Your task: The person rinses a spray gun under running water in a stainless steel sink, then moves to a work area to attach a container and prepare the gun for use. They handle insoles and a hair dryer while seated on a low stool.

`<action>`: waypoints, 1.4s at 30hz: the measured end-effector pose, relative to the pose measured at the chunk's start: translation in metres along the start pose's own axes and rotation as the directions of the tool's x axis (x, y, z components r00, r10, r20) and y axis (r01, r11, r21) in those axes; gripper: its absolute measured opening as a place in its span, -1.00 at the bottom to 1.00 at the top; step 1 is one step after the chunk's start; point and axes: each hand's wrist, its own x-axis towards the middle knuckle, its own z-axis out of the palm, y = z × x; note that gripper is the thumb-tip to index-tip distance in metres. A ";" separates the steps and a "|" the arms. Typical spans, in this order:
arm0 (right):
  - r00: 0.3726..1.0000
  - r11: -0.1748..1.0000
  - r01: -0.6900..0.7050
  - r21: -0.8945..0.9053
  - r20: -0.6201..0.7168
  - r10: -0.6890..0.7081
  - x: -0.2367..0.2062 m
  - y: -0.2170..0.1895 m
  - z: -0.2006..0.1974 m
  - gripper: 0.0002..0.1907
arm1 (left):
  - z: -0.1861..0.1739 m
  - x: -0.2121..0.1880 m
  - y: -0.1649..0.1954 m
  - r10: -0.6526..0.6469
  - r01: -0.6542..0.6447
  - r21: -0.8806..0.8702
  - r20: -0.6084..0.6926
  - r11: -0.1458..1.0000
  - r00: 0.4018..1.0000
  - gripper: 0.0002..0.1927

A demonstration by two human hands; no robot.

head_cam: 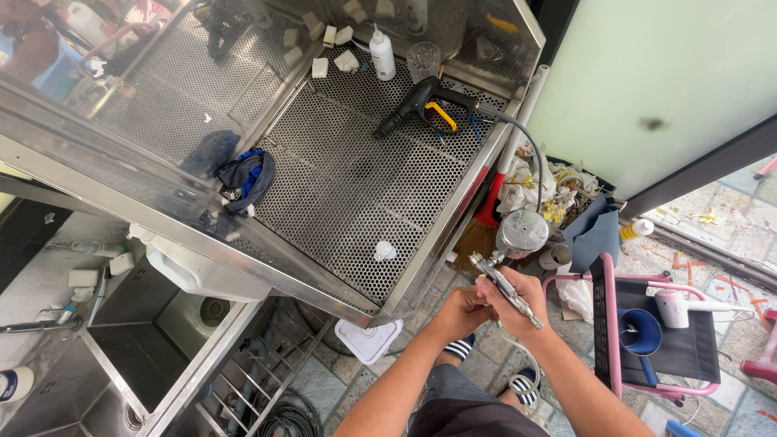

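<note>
Seen from above, the person stands on a floor of irregular grey paving stones [477, 348] beside a steel workbench whose top is a perforated metal sheet [356, 186] framed by a raised rim. Both hands meet just off the bench's near corner: the right hand [518, 295] is closed around the body of a metal spray gun [506, 279], whose round steel cup [522, 233] stands above the fist and whose slim barrel juts down and to the right; the left hand [461, 311] is clenched against the gun's near side, touching the right hand, though what its fingers pinch cannot be told. On the perforated top lie a black pressure gun with a yellow trigger [421, 105] and its grey hose, a white squeeze bottle [382, 55], a clear glass [422, 58], several small white blocks [320, 66], a small white cap [385, 251] and a crumpled dark blue cloth [247, 176]. To the left, lower down, sits a steel sink [146, 332]. A white square lid [369, 340] lies on the floor under the bench corner. To the right stands a pink-framed chair [647, 340] holding a blue funnel [639, 332] and a white hair dryer [688, 307], before a pale green panel [647, 81].
</note>
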 end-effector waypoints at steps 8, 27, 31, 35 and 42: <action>0.970 0.971 0.235 0.043 0.049 -0.237 0.000 -0.004 -0.002 -0.79 | 0.002 -0.003 -0.009 -0.057 0.054 -0.045 -0.057 0.998 0.997 -0.91; 0.975 0.979 0.205 0.007 0.090 -0.205 -0.009 -0.003 -0.008 -0.89 | -0.001 -0.010 -0.005 -0.202 0.207 -0.158 0.048 0.966 0.978 -0.79; 0.985 0.989 0.143 -0.034 0.098 -0.139 -0.030 0.002 -0.029 -0.90 | 0.000 -0.022 -0.043 -0.430 0.430 0.050 0.211 0.901 0.878 -0.65; 0.999 0.996 0.007 0.087 0.034 -0.010 -0.085 0.014 -0.063 -0.91 | 0.010 -0.035 -0.095 -0.637 0.424 0.483 0.491 0.766 0.594 -0.41; 0.774 0.971 -0.188 -0.145 -0.631 0.055 -0.244 0.067 -0.116 -0.82 | 0.032 -0.083 -0.116 -0.917 0.663 0.748 0.247 -0.025 -0.314 0.02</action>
